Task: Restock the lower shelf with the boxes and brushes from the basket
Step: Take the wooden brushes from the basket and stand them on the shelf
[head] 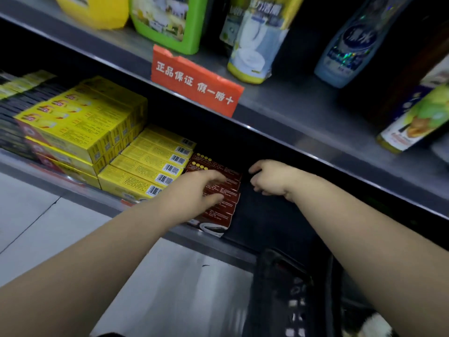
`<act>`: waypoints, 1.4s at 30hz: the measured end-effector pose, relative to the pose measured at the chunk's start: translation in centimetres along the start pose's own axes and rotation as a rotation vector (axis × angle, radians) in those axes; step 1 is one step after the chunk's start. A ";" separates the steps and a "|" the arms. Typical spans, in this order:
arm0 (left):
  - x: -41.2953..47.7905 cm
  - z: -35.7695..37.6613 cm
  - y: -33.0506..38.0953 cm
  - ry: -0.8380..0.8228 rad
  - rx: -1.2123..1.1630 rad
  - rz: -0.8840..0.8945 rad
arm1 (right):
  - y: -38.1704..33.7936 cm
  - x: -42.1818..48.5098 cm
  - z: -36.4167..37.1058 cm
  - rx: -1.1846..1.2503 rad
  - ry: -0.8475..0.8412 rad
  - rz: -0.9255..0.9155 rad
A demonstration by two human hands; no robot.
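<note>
A row of dark red boxes [222, 207] lies on the lower shelf [73, 190], right of a row of yellow boxes [145, 166]. My left hand [196, 188] rests flat on top of the red boxes, fingers spread, pressing on them. My right hand [269, 177] hovers just right of the red row over the dark bare part of the shelf, fingers curled, with nothing visible in it. The black basket [286, 288] stands on the floor below, at the bottom right; something white shows inside it.
A taller stack of yellow boxes [80, 122] and dark packs [14, 113] fills the shelf's left. The upper shelf carries detergent bottles [255, 45] and a red sign [194, 81] on its edge, overhanging my hands. Grey floor tiles lie at the lower left.
</note>
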State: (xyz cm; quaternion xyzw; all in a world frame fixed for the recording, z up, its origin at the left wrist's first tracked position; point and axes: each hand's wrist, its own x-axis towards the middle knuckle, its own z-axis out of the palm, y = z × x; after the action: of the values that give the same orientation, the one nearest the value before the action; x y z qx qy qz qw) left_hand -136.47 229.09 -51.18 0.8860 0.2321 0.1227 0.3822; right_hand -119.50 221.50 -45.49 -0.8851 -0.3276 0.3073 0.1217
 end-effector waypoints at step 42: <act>-8.1 18.4 22.0 -0.623 0.029 -0.052 | 39.6 -14.7 7.0 -0.935 -0.318 0.305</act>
State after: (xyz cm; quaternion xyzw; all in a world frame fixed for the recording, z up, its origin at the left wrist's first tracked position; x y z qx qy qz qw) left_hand -129.21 200.38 -47.77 0.8801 0.1282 -0.1679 0.4252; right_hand -112.59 182.04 -60.62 -0.8248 -0.3118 0.2732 -0.3845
